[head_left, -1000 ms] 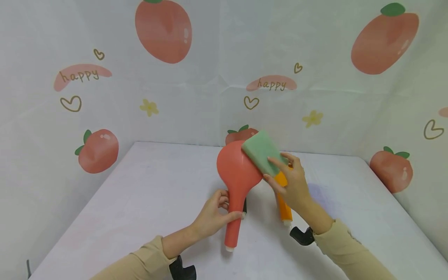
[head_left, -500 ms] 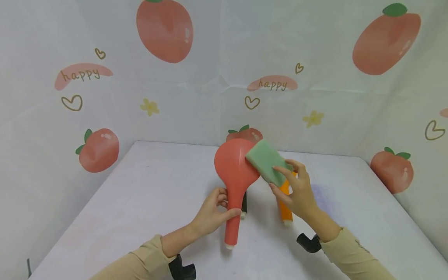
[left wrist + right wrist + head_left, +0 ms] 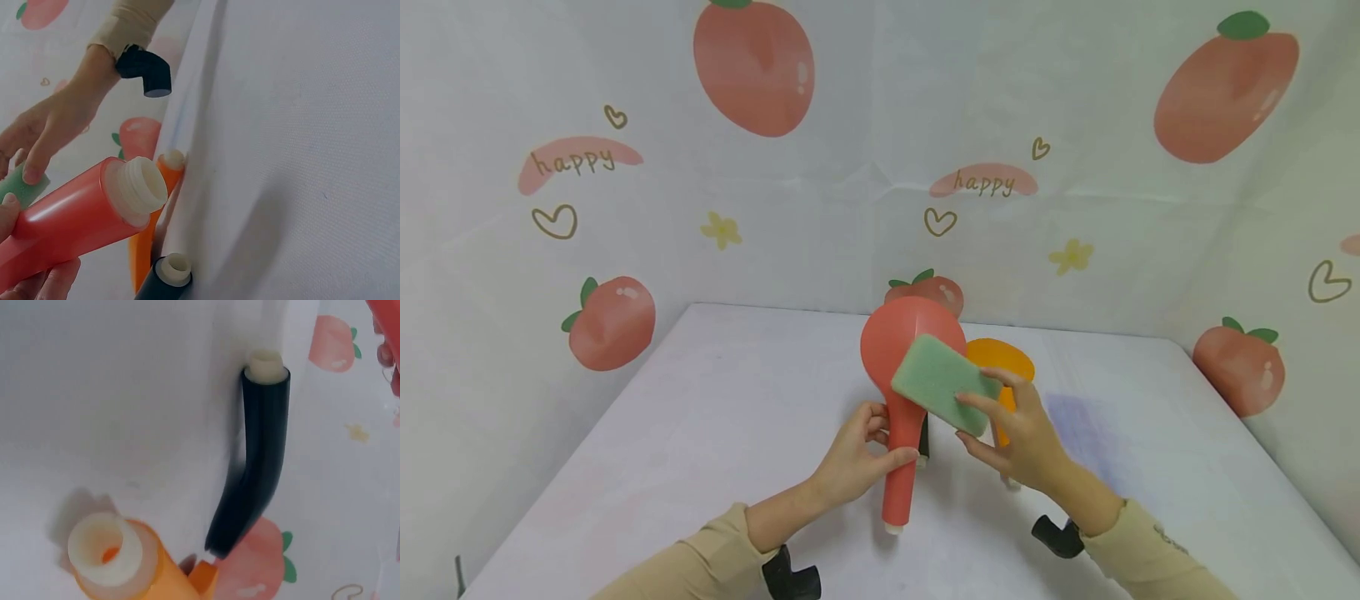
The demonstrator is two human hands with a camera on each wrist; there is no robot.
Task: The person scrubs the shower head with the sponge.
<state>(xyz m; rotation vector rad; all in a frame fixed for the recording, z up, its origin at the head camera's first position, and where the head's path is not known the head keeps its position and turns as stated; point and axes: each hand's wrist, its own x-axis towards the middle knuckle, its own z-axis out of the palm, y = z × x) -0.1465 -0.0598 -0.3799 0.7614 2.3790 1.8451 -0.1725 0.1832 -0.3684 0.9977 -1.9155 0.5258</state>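
Observation:
My left hand [image 3: 857, 462] grips the handle of a red shower head [image 3: 904, 333], its round head pointing up and away. At the handle's lower end the left wrist view shows a white threaded neck [image 3: 147, 185]. My right hand [image 3: 1018, 433] pinches a green sponge [image 3: 942, 379] between thumb and fingers. The sponge lies across the right side of the red shower head where the head narrows; its contact side is hidden. Behind my right hand is an orange shower head [image 3: 1000, 357], partly covered.
A black tube-like handle with a white threaded end [image 3: 262, 437] lies on the white table [image 3: 760, 375], mostly hidden behind the red shower head in the head view. A bluish smudge [image 3: 1086, 433] marks the table at right. A fruit-printed cloth [image 3: 820, 217] hangs behind.
My right hand has moved the sponge down and left, from the upper right of the red shower head across its lower part. More of the orange shower head shows. The left hand stays nearly still.

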